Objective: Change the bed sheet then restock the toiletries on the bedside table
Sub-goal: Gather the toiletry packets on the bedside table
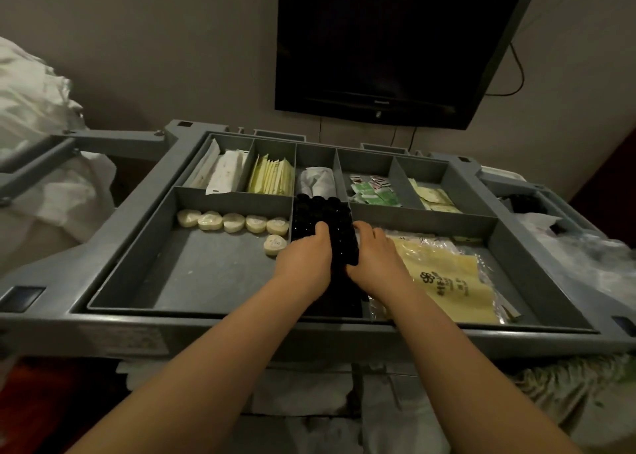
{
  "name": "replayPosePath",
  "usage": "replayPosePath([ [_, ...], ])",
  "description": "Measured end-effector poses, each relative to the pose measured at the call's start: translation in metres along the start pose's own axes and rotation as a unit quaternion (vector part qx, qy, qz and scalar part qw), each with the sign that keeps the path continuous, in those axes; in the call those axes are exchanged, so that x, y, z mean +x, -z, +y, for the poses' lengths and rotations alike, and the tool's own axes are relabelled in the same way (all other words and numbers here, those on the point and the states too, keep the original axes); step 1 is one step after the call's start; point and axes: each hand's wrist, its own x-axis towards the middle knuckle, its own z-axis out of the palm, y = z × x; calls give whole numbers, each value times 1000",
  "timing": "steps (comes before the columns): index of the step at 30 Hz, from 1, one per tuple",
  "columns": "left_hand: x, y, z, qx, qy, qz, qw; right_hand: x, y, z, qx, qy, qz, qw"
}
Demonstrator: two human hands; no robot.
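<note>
dark wall-mounted tv [392, 40], trailing cable [516, 74], possibly crumpled white linen [34, 109] at left

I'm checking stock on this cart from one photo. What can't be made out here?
- Black-capped bottles, head view: the left hand and right hand cover the near rows, so no count.
- Fingertips: curled out of sight among the caps; grip unclear.
- Yellow bag: print too blurred to read.
- Green sachets: labels too small.

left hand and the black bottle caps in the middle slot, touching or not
Touching. The head view shows the left hand with fingers curled onto the black bottle caps in the cart tray.
</note>
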Motion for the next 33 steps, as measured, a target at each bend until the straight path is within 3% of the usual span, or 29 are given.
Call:
replayPosePath([
  [3,-3,8,-2,-2,-41,54,998,-6,8,-10,-8,2,31,999],
  [7,-8,27,-27,-8,-43,101,994,-1,14,-45,-11,74,71,995],
  [14,-54,100,-164,28,150,157,976,7,-28,-190,-15,236,47,970],
  [19,-181,158,-319,92,341,199,914,-35,-88,-376,-2,419,-11,908],
  [25,-379,191,-440,80,565,58,819,-133,-155,-589,72,582,-80,806],
  [28,-438,209,-480,85,611,74,783,-167,-204,-646,57,619,-145,770],
  [33,-454,260,-561,97,621,147,763,-169,-291,-694,-24,616,-238,751],
])
